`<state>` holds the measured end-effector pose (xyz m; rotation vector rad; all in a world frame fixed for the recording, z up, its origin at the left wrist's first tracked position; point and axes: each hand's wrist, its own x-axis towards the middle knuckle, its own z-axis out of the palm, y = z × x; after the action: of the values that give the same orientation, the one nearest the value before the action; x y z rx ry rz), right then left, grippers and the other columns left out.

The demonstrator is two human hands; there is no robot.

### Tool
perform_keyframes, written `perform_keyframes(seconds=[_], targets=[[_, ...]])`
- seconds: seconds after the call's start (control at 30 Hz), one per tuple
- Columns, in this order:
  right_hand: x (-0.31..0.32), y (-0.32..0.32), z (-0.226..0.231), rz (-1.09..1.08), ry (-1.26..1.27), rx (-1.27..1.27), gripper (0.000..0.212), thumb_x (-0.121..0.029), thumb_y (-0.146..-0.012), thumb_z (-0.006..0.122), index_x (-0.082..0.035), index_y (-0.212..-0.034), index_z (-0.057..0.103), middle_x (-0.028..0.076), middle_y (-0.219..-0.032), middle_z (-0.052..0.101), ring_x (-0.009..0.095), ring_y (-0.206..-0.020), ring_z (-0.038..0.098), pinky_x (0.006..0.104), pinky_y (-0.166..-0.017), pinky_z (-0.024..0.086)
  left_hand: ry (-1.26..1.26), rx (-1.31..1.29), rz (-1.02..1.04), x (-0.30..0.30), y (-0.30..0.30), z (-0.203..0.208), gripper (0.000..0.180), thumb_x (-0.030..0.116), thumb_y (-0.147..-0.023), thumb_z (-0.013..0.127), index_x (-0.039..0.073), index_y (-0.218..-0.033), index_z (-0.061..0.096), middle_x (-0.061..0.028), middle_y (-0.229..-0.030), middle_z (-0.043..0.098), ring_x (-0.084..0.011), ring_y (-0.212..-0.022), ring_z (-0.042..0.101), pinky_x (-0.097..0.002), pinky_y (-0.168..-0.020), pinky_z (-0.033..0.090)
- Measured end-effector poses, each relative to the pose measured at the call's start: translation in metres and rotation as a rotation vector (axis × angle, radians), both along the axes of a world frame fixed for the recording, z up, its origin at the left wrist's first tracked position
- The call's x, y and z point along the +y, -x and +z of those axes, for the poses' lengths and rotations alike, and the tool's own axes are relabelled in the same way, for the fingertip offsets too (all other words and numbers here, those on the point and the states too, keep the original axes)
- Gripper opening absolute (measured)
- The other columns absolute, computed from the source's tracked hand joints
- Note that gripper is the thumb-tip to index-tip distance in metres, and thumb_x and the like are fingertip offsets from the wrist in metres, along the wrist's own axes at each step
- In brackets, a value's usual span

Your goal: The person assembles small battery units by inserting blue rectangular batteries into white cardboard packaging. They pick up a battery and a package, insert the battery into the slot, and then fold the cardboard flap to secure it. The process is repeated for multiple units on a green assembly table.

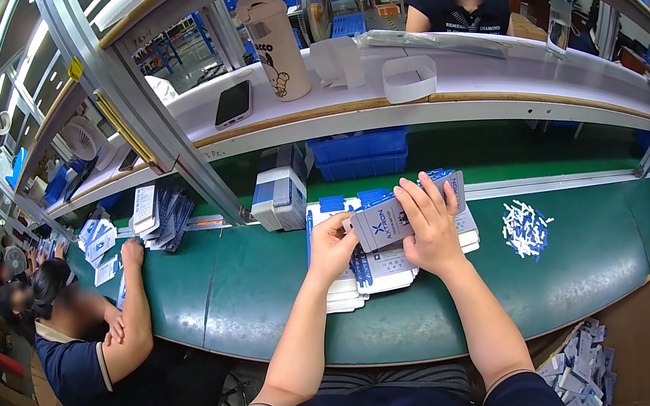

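My left hand [331,244] pinches the left end of a flat grey printed packet [382,227] between thumb and fingers. Over the packet's right part, my right hand [432,229] has its fingers laid across the face and its thumb near the lower edge. The packet is tilted above a stack of white and blue flat packages [381,274] on the green table. More blue and grey packets [452,187] show behind my right fingers. What lies under the right palm is hidden.
Small white and blue pieces [524,229] lie heaped to the right. A stacked block of boxes [280,192] stands left of the packages, near a blue bin [357,153]. A cardboard carton [646,360] holds many packets. A co-worker's arm [132,300] rests at left.
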<state>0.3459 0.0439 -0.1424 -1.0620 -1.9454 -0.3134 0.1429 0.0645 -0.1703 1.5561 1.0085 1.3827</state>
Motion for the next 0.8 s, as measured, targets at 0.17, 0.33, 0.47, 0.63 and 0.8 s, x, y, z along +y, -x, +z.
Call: perform_keyframes(seconds=[0.17,0.33,0.47,0.63,0.8], targets=[[0.003,-0.003,-0.002,0.013,0.013,0.024,0.074,0.005,-0.058,0.057,-0.01,-0.13,0.049,0.006,-0.137,0.046,0.029,-0.135,0.035,0.0516,-0.112,0.016,-0.009,-0.106,-0.12,-0.009,-0.005,0.012,0.025,0.003,-0.087,0.063,-0.009,-0.109,0.061,-0.0063,-0.092,0.066,-0.0082,-0.081,0.06,-0.0227,-0.068,0.048],[0.004,-0.001,-0.003,0.046,0.022,0.041,0.073,0.005,-0.059,0.057,-0.01,-0.13,0.048,0.007,-0.138,0.046,0.031,-0.135,0.034,0.0536,-0.111,0.019,-0.083,-0.133,-0.101,-0.008,-0.003,0.003,0.027,0.0,-0.085,0.064,-0.01,-0.11,0.061,-0.0088,-0.096,0.067,-0.0092,-0.083,0.061,-0.0229,-0.07,0.049],[0.004,-0.002,-0.002,0.041,0.013,0.036,0.073,0.005,-0.059,0.058,-0.01,-0.13,0.048,0.007,-0.138,0.045,0.031,-0.135,0.034,0.0534,-0.112,0.018,-0.022,-0.064,-0.076,-0.008,-0.002,0.006,0.027,-0.002,-0.084,0.065,-0.01,-0.109,0.061,-0.0097,-0.096,0.067,-0.0117,-0.085,0.063,-0.025,-0.075,0.051],[0.003,-0.002,-0.001,0.031,0.016,0.023,0.074,0.005,-0.059,0.058,-0.01,-0.131,0.048,0.007,-0.138,0.045,0.03,-0.135,0.034,0.053,-0.112,0.018,-0.062,-0.083,-0.049,-0.006,-0.004,0.002,0.026,0.002,-0.085,0.066,-0.009,-0.108,0.063,-0.0067,-0.09,0.067,-0.0075,-0.076,0.061,-0.0211,-0.065,0.048],[0.003,-0.003,-0.002,0.016,0.017,0.014,0.073,0.004,-0.06,0.058,-0.01,-0.131,0.048,0.007,-0.138,0.045,0.03,-0.135,0.034,0.0527,-0.112,0.017,-0.036,-0.046,-0.045,-0.006,-0.002,0.004,0.025,0.0,-0.084,0.065,-0.008,-0.108,0.062,-0.0074,-0.093,0.067,-0.0092,-0.081,0.062,-0.0222,-0.07,0.049]])
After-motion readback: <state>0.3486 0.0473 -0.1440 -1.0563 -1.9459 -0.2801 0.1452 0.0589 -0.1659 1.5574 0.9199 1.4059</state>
